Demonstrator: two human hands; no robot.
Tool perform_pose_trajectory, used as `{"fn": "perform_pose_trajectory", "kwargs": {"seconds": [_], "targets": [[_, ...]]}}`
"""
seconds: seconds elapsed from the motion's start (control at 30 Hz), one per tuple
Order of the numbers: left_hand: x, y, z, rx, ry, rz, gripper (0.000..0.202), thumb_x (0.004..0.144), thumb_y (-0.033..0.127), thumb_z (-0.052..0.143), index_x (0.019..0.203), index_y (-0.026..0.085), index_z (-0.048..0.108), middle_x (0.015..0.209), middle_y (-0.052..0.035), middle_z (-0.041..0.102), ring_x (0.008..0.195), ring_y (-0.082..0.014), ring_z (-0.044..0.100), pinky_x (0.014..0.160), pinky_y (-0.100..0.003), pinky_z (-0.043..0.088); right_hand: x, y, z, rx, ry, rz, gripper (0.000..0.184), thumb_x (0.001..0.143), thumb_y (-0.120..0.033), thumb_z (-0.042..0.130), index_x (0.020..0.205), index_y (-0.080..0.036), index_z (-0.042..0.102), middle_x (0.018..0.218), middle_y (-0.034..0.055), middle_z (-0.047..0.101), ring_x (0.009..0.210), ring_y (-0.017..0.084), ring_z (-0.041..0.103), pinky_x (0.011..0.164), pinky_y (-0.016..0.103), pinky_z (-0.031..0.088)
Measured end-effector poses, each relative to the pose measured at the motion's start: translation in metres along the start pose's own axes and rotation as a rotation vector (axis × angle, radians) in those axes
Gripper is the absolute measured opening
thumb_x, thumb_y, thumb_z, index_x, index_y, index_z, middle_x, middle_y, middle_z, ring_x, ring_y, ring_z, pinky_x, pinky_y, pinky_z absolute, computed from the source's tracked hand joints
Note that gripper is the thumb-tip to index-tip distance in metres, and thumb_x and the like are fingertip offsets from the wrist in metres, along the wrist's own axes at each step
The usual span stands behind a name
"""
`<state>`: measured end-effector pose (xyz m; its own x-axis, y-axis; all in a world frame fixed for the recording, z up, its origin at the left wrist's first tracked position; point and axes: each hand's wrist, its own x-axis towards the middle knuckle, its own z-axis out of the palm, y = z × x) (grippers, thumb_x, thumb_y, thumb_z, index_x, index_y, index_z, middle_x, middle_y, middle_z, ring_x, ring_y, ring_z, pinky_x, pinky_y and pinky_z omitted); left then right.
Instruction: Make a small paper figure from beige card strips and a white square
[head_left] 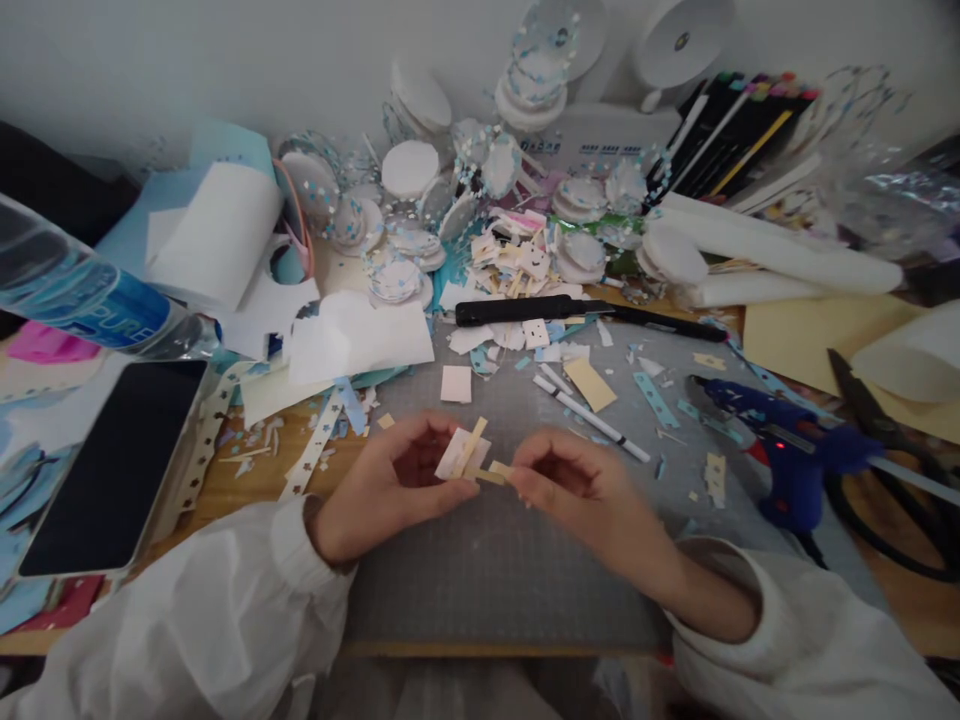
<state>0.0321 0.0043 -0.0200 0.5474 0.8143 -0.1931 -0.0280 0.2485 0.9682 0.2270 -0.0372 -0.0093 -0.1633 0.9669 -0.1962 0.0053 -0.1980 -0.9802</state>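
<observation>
Between thumb and fingers, my left hand [409,475] holds a small pale pink paper square [451,455] with narrow yellow paper strips [474,442] crossing it. My right hand [574,490] pinches the end of a short yellow paper strip [499,469] that reaches toward the square; whether it is joined there I cannot tell. Both hands are just above the grey cutting mat [487,580]. Beyond them on the mat lie another pink paper square [456,383], a yellow paper rectangle [590,384] and a white pen [592,418].
A blue glue gun [787,450] with a red light and black scissors [892,450] lie at the right. A phone [116,465] and a water bottle [97,285] are at the left. Paper scraps and several white discs [410,168] crowd the back, behind a black-handled tool [517,310].
</observation>
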Motion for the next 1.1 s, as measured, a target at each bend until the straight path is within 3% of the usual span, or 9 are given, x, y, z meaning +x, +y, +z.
{"fn": "perform_pose_trajectory", "kwargs": {"seconds": [0.2,0.87,1.1], "targets": [[-0.003,-0.002,0.005,-0.177,-0.065,-0.058,0.036,0.066,0.007,0.077,0.092,0.018,0.056,0.082,0.0019,0.062,0.077,-0.0105,0.062,0.07,-0.021,0.052,0.0,0.004,0.002,-0.035,0.013,0.022,0.028,0.077,-0.043,0.065,0.065,-0.021,0.053,0.059,-0.0039,0.049,0.053,0.009,0.042,0.047,0.021,0.037],[-0.005,-0.002,0.007,-0.304,-0.159,-0.092,0.041,0.066,-0.003,0.074,0.095,0.018,0.054,0.085,0.0029,0.064,0.078,-0.007,0.062,0.069,-0.017,0.052,0.0,0.01,0.004,-0.115,0.044,0.057,0.027,0.078,-0.038,0.062,0.062,-0.022,0.047,0.056,-0.0042,0.045,0.052,0.01,0.038,0.045,0.023,0.032],[-0.004,-0.005,0.006,-0.321,-0.167,-0.095,0.041,0.067,-0.001,0.074,0.097,0.017,0.054,0.087,0.0011,0.064,0.081,-0.0093,0.063,0.069,-0.019,0.053,-0.001,0.005,0.003,-0.186,-0.018,-0.04,0.011,0.081,-0.031,0.055,0.077,-0.021,0.055,0.07,-0.0012,0.051,0.064,0.012,0.046,0.056,0.025,0.038]]}}
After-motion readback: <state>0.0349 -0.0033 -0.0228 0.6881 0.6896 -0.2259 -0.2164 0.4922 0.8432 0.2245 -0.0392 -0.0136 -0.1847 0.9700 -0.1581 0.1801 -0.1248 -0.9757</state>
